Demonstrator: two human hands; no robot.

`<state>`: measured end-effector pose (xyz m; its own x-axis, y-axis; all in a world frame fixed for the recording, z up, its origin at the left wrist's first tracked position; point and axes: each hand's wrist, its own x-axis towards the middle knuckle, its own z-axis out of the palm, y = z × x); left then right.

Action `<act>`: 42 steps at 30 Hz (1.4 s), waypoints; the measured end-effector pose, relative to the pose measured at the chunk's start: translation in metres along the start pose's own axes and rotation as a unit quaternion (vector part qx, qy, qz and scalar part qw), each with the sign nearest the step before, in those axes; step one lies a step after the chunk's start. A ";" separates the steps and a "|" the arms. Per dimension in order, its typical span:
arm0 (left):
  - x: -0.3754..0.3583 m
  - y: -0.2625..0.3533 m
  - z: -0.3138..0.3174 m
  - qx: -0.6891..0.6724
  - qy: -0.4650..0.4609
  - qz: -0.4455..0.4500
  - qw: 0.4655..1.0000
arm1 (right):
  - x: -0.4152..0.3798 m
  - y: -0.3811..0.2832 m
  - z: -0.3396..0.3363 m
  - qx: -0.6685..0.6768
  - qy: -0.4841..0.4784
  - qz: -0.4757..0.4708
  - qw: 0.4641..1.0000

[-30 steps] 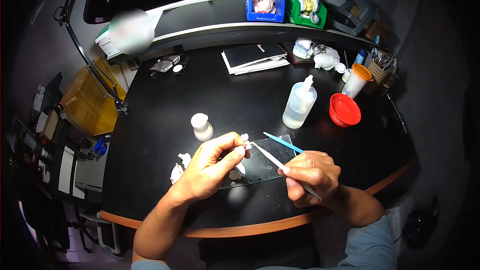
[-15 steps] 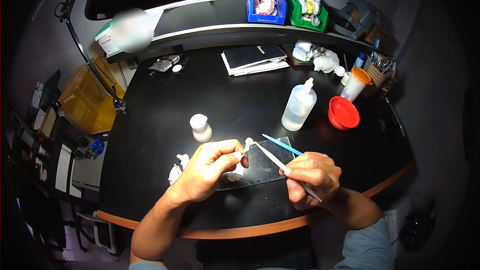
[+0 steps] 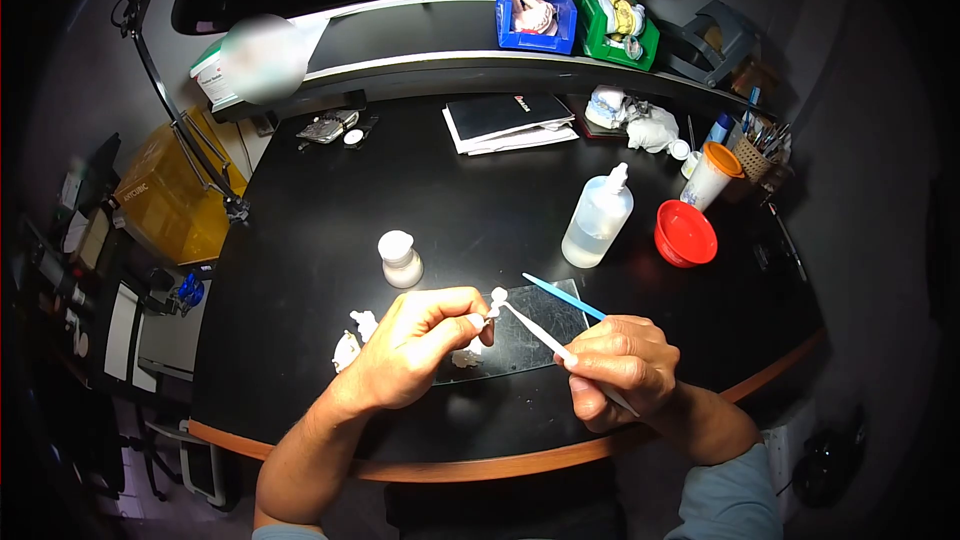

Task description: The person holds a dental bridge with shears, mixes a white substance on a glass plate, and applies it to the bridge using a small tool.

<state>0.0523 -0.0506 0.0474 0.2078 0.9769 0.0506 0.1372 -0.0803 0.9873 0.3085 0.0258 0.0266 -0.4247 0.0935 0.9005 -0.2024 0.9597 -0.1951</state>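
My left hand (image 3: 425,345) is closed in a pinch on a small white piece (image 3: 498,297) that sticks up past the fingertips. My right hand (image 3: 625,365) holds a thin white tool (image 3: 540,333), its tip at or very near the white piece. A blue tool (image 3: 562,297) also runs out from the right hand's fingers, pointing up and left. Beneath the hands lies a glass plate (image 3: 530,345) with some pale material (image 3: 467,355) on it, partly behind the left hand. White fragments (image 3: 347,348) rest left of my left wrist.
A white-capped jar (image 3: 401,262) stands behind my left hand. Behind the right one are a clear bottle (image 3: 598,215), a red bowl (image 3: 686,233) and an orange-lidded cup (image 3: 712,175). Farther back lie a black folder (image 3: 510,118) and crumpled white material (image 3: 652,128); blue (image 3: 537,38) and green (image 3: 618,48) bins sit on the shelf.
The white tool's tip has shifted slightly down and left by the white piece. The whole view has moved a little; both hands keep their holds.
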 end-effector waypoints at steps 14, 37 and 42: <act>0.001 -0.007 -0.001 0.001 -0.012 0.002 1.000 | -0.004 0.003 0.002 -0.007 -0.004 -0.008 1.000; -0.001 -0.002 -0.002 0.001 -0.020 -0.019 1.000 | -0.004 0.002 0.002 -0.020 0.005 -0.010 1.000; -0.001 -0.001 -0.003 0.005 -0.021 -0.019 1.000 | -0.002 0.001 -0.002 0.005 0.008 -0.010 1.000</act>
<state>0.0494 -0.0506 0.0471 0.2434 0.9699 0.0072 0.1557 -0.0464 0.9867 0.3112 0.0271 0.0259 -0.4059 0.0796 0.9105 -0.2191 0.9587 -0.1815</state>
